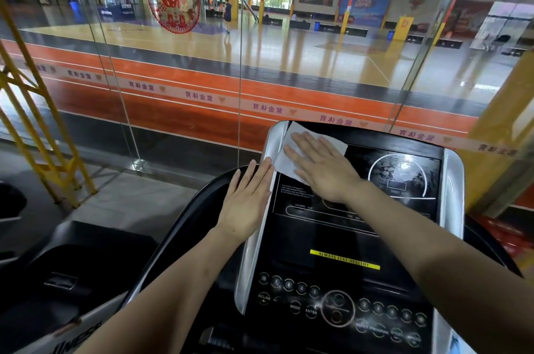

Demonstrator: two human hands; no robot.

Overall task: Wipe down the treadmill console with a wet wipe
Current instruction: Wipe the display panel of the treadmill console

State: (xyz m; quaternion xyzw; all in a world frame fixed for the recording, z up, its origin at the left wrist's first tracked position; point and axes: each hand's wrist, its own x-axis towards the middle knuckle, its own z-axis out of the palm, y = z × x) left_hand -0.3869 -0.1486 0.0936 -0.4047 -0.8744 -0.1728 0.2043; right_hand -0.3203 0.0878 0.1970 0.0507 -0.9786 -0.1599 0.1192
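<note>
While the right hand (pixel 323 168) presses the wet wipe (pixel 300 145) flat, fingers spread wide, on the treadmill console (pixel 346 232) at eleven o'clock, the left hand (pixel 248 203), fingers straight, rests open-palmed on the silver side trim (pixel 254 252), likely for bracing.

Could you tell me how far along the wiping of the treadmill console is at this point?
It looks like an early stage. The right hand presses the wet wipe flat on the console's top left corner, while the left hand rests flat on the silver side trim. The round display shows smears, so it may have had a pass or be dirty. The button panel below looks untouched.
</note>
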